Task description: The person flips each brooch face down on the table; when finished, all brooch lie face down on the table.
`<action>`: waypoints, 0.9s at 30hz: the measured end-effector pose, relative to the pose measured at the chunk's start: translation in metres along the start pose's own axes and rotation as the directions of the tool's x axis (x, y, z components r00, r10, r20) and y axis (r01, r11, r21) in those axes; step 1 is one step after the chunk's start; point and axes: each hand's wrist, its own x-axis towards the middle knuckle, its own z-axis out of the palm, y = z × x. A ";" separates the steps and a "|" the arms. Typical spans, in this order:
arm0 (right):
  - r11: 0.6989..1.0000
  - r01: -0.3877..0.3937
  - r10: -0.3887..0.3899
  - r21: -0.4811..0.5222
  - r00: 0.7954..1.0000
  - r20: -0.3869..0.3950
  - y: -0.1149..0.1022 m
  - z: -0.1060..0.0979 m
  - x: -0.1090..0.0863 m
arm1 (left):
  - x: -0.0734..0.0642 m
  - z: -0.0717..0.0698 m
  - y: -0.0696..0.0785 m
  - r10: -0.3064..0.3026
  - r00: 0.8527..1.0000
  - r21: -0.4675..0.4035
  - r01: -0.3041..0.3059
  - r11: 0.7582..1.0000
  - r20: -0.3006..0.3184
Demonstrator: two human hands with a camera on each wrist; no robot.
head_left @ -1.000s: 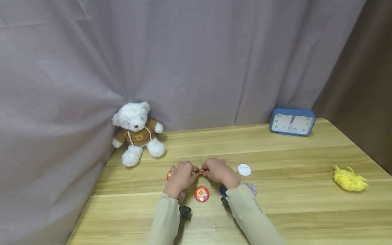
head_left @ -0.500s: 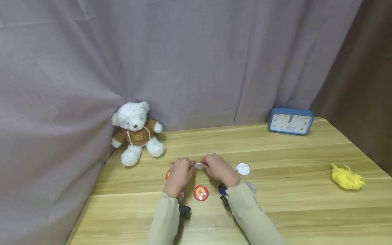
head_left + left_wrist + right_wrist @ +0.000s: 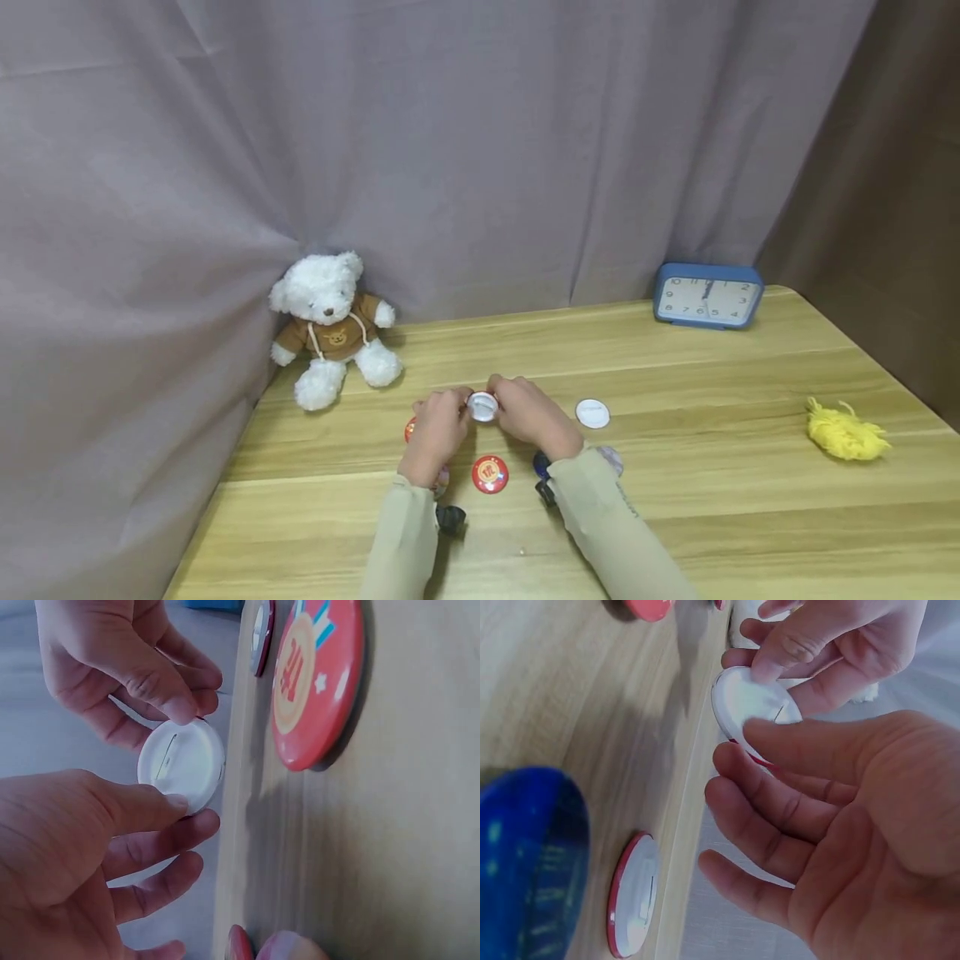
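Observation:
Both hands hold one round pin badge above the table, its white back with the pin turned toward the head camera. My left hand pinches its left edge, thumb on the white back in the left wrist view. At the opposite edge my right hand pinches it between thumb and fingers; a red rim shows below in the right wrist view. A red badge with a gold centre lies face up between the forearms. Another badge lies white back up right of the right hand.
More badges lie partly hidden by the arms: a red one, a dark blue one and a pale one. A white teddy bear sits at back left. A blue clock and yellow yarn are on the right.
The badge between the hands has tilted up from nearly edge-on, so its white back now faces the head camera. Both hands have shifted slightly away from the person.

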 end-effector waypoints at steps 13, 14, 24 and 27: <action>1.000 -0.026 0.026 -0.004 0.999 0.036 -0.008 0.004 0.002 | 0.000 -0.003 0.002 -0.073 0.994 -0.039 0.076 0.996 0.079; 1.000 -0.027 0.027 -0.006 0.999 0.037 -0.008 0.004 0.002 | 0.000 -0.003 0.003 -0.069 0.993 -0.042 0.073 0.996 0.093; 0.999 -0.034 0.034 0.004 0.998 0.050 -0.003 0.007 0.000 | 0.000 0.000 0.006 -0.061 0.987 -0.039 0.067 0.997 0.147; 0.999 -0.045 0.044 0.010 0.997 0.057 -0.002 0.008 -0.001 | 0.000 0.002 0.007 -0.072 0.981 -0.037 0.080 0.996 0.178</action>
